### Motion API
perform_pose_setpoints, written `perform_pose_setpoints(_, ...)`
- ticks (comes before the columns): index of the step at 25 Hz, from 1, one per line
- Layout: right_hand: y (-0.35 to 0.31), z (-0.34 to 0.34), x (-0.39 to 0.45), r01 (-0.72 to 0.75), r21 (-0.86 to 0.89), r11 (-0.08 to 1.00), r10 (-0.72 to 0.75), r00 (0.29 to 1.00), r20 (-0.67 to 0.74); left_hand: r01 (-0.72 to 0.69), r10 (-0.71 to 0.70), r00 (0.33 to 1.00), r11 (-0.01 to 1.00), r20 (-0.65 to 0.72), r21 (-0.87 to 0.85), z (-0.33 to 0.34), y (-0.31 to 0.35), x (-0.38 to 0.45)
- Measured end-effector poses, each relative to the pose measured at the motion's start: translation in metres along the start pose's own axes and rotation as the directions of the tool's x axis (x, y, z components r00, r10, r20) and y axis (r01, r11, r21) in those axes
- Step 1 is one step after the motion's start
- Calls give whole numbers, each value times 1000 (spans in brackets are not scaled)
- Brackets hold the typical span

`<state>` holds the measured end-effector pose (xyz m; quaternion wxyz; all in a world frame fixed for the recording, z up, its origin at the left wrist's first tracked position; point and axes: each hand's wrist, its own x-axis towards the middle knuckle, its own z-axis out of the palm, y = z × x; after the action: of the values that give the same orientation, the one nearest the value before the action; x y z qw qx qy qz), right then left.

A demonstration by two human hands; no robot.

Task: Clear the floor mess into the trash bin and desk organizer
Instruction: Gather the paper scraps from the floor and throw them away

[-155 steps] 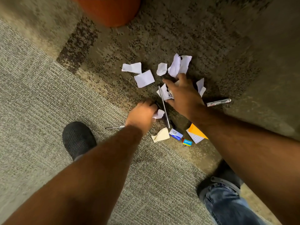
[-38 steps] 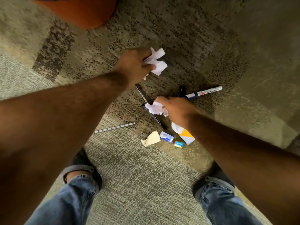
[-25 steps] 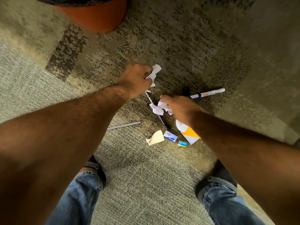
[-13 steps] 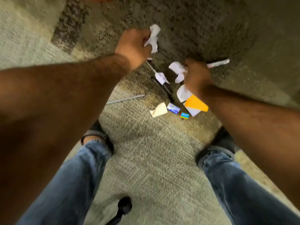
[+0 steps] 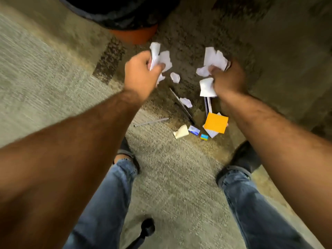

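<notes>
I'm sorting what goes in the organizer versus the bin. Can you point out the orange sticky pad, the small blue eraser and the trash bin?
orange sticky pad [image 5: 216, 125]: head view, middle of its top sheet.
small blue eraser [image 5: 194, 130]: head view, centre of its wrapper.
trash bin [image 5: 133, 35]: head view, orange lower wall.

below us, patterned grey-brown carpet [image 5: 170, 177] carries the scatter: two crumpled white paper scraps [image 5: 186, 102], a dark pen [image 5: 181, 106], a thin silver rod [image 5: 151, 122], a cream sticky note [image 5: 181, 133], a small blue-white packet [image 5: 194, 130], a tiny blue-orange eraser [image 5: 204, 136], an orange sticky pad [image 5: 216, 125] on lined paper, and an orange trash bin [image 5: 133, 35].
</notes>
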<state>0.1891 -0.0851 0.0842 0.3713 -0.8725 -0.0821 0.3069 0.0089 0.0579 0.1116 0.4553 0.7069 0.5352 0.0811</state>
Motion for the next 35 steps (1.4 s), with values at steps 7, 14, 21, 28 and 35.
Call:
perform_pose_setpoints(7, -130, 42, -5, -121, 371, 921, 53, 981, 189, 43, -105, 969, 963, -223, -268, -65, 20, 30)
perform_pose_setpoints(14, -245, 105, 34, 247, 219, 944, -277, 954, 117, -67, 63, 914, 998, -401, 5, -124, 54, 140)
perform_pose_setpoints(21, -303, 152, 93, -39, 8, 999, 29, 859, 511, 278, -262, 958, 948, -115, 155, -146, 52, 219)
perform_pose_setpoints(28, -315, 110, 93, -130, 110, 985, 54, 853, 520, 69, -60, 994, 993, -88, 101, -155, 34, 192)
perform_pose_setpoints(35, -228, 7, 11, 67, 90, 994, -97, 915, 391, -63, 61, 996, 997, -64, -38, -118, 70, 97)
